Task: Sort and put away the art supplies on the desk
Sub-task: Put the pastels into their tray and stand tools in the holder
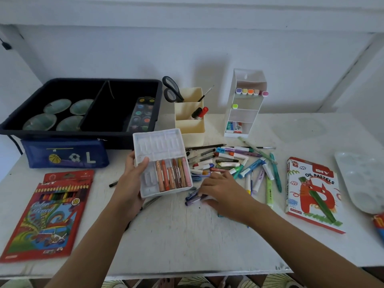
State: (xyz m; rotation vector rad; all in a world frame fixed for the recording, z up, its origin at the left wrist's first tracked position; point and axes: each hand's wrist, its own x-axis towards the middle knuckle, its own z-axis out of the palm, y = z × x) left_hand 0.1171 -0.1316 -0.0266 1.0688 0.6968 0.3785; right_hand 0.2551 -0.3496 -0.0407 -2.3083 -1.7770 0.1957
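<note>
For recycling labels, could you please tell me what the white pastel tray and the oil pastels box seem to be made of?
The white pastel tray looks like thin moulded plastic, faintly glossy, judging by its pressed-in slots. The oil pastels box looks like printed cardboard, smooth, with flat faces and creased edges.

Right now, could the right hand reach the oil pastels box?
Probably yes. The oil pastels box lies flat and uncovered just right of the right hand, with only loose markers between. The hand would first have to let go of the purple pastels it pinches.
</note>
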